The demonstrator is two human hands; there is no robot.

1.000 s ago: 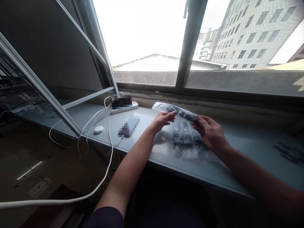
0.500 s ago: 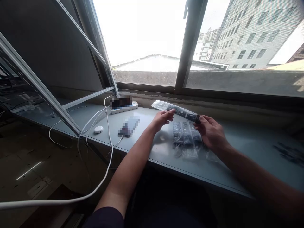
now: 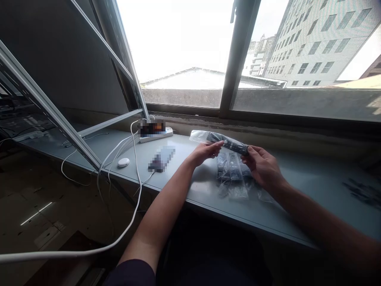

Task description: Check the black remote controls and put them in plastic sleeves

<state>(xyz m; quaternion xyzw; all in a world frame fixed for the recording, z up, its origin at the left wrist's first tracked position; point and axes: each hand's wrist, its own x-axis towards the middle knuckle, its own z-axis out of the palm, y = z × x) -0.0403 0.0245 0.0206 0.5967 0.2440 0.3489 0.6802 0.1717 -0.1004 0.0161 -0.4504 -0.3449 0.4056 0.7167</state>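
Right fingers nearly closed; pinching packet

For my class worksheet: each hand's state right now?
Left hand: partly curled at the bagged remote control; grip unclear.
Right hand: closed, holding its right end.

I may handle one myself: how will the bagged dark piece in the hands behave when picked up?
The dark piece looks fairly stiff: it reaches from the right hand past the left hand with little sag. The bag is probably floppy at its clear, unfilled end; its sheen suggests it may be slippery.
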